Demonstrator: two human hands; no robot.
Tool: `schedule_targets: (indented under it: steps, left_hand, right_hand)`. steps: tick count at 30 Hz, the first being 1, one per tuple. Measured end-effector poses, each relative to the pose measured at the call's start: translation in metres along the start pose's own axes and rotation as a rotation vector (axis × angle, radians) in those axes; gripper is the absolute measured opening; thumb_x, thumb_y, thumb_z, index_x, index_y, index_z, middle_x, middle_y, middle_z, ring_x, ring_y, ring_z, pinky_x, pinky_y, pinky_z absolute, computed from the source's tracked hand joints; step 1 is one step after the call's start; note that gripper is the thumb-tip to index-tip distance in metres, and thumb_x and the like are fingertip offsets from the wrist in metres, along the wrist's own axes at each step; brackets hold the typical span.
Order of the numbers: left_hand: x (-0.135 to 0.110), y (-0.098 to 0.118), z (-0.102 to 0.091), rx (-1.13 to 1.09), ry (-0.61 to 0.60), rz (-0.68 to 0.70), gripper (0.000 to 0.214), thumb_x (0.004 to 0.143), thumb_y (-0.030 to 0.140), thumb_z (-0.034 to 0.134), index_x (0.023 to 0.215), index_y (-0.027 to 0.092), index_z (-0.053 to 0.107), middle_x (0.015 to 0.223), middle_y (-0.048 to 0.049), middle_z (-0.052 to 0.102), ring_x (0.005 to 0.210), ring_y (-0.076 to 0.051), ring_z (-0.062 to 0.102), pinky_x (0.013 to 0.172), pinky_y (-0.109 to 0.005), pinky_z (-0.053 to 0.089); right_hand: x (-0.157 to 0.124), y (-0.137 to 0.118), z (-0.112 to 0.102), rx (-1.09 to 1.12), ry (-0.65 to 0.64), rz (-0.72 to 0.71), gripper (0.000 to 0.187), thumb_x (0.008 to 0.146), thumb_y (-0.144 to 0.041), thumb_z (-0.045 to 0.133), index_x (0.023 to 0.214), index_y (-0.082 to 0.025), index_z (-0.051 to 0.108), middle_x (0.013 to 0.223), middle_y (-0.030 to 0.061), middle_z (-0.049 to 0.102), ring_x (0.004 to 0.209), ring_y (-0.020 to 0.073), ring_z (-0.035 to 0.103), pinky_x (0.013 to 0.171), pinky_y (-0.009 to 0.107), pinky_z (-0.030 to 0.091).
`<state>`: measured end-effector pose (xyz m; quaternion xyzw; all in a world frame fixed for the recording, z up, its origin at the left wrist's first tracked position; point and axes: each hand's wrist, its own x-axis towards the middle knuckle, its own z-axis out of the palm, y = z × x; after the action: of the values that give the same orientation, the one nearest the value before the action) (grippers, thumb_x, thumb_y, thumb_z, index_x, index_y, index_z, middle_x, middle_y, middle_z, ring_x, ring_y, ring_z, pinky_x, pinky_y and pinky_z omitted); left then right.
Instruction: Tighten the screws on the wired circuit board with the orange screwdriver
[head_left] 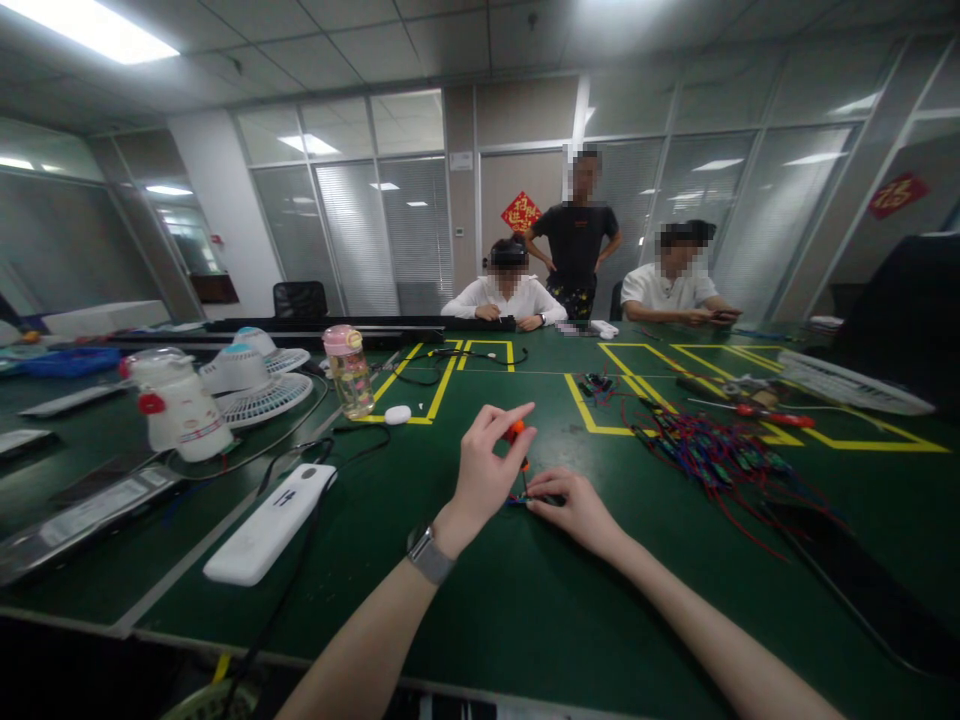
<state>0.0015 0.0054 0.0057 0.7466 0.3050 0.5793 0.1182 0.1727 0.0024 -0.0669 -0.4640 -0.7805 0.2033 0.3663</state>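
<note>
My left hand (pixel 484 465), with a watch on its wrist, pinches a small screwdriver with an orange and black handle (pixel 526 465). The screwdriver stands upright, its shaft pointing down at a small circuit board (pixel 516 499) on the green table. Fingers of my right hand (pixel 574 508) close on the board's right side and hold it against the tabletop. Most of the board is hidden by the hands, and I cannot make out what the tip touches.
To the right lies a heap of small boards with red and blue wires (pixel 720 450), beside a red-handled screwdriver (pixel 776 415). A white device (pixel 270 525), a bottle (pixel 349 375) and fans (pixel 262 385) stand left. Several people are across the table (pixel 465 600).
</note>
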Motion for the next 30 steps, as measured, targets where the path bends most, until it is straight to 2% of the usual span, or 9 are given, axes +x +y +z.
schedule_targets:
  steps: [2, 7, 10, 12, 17, 22, 27, 30]
  left_hand:
    - [-0.0002, 0.0001, 0.0, 0.023, 0.024, -0.016, 0.026, 0.092, 0.028, 0.059, 0.116, 0.024, 0.066, 0.086, -0.0015, 0.055, 0.079, -0.014, 0.056, 0.076, -0.028, 0.049]
    - [-0.0004, 0.0013, -0.0003, -0.082, -0.022, -0.028, 0.036, 0.099, 0.02, 0.039, 0.13, 0.024, 0.056, 0.104, -0.0055, 0.06, 0.094, -0.016, 0.059, 0.084, -0.029, 0.049]
    - [0.0003, 0.0015, -0.0008, -0.036, 0.011, -0.013, 0.029, 0.096, 0.022, 0.049, 0.122, 0.022, 0.062, 0.092, -0.0035, 0.06, 0.084, -0.015, 0.059, 0.078, -0.028, 0.049]
    - [0.0007, 0.0015, -0.0014, 0.015, 0.021, -0.015, 0.026, 0.093, 0.023, 0.055, 0.117, 0.022, 0.065, 0.091, -0.0032, 0.059, 0.082, -0.015, 0.058, 0.078, -0.028, 0.049]
    - [0.0003, 0.0011, -0.0012, -0.011, -0.056, -0.003, 0.038, 0.098, 0.017, 0.042, 0.133, 0.024, 0.052, 0.111, -0.0064, 0.06, 0.102, -0.017, 0.059, 0.091, -0.032, 0.047]
    - [-0.0014, 0.0007, 0.0012, 0.069, -0.019, 0.02, 0.031, 0.092, 0.022, 0.057, 0.123, 0.023, 0.06, 0.091, -0.0025, 0.057, 0.084, -0.016, 0.058, 0.079, -0.028, 0.049]
    - [-0.0015, 0.001, 0.0013, 0.0, -0.069, 0.017, 0.038, 0.099, 0.018, 0.04, 0.135, 0.024, 0.05, 0.112, -0.0061, 0.058, 0.102, -0.016, 0.057, 0.091, -0.031, 0.047]
    - [-0.0013, 0.0002, 0.0016, -0.03, -0.059, 0.009, 0.038, 0.098, 0.018, 0.045, 0.134, 0.024, 0.051, 0.103, -0.0041, 0.06, 0.093, -0.015, 0.059, 0.085, -0.029, 0.048]
  right_hand:
    - [0.0, -0.0005, 0.0, -0.006, -0.001, -0.001, 0.013, 0.077, -0.022, 0.069, 0.084, -0.023, 0.08, 0.094, 0.007, 0.076, 0.091, 0.0245, 0.067, 0.088, 0.04, 0.05]
    - [0.0, -0.0012, -0.0006, -0.014, -0.006, 0.002, 0.013, 0.076, -0.022, 0.07, 0.085, -0.022, 0.08, 0.094, 0.0075, 0.076, 0.091, 0.0247, 0.067, 0.088, 0.039, 0.05]
    - [-0.0001, -0.0011, -0.001, -0.012, -0.011, -0.006, 0.013, 0.077, -0.022, 0.069, 0.085, -0.022, 0.08, 0.094, 0.0073, 0.076, 0.091, 0.0244, 0.067, 0.088, 0.038, 0.05]
    - [-0.0002, -0.0013, -0.0013, -0.015, -0.011, -0.006, 0.013, 0.077, -0.022, 0.069, 0.085, -0.022, 0.08, 0.094, 0.0072, 0.076, 0.091, 0.0243, 0.067, 0.088, 0.038, 0.05]
    - [-0.0004, -0.0029, -0.0018, -0.019, -0.016, 0.0, 0.013, 0.078, -0.022, 0.069, 0.086, -0.022, 0.08, 0.094, 0.0073, 0.076, 0.091, 0.0244, 0.067, 0.088, 0.038, 0.05]
    - [-0.0008, -0.0031, -0.001, -0.008, 0.0, 0.003, 0.013, 0.077, -0.019, 0.07, 0.085, -0.021, 0.08, 0.094, 0.0072, 0.076, 0.092, 0.0242, 0.067, 0.089, 0.038, 0.05]
    - [-0.0004, -0.002, -0.0008, -0.015, -0.013, -0.004, 0.013, 0.077, -0.021, 0.07, 0.086, -0.021, 0.08, 0.094, 0.0074, 0.076, 0.091, 0.0242, 0.067, 0.088, 0.038, 0.05]
    - [-0.0002, -0.0019, -0.0008, -0.012, -0.012, 0.001, 0.013, 0.077, -0.02, 0.07, 0.086, -0.021, 0.08, 0.095, 0.0073, 0.076, 0.092, 0.0242, 0.067, 0.088, 0.038, 0.05]
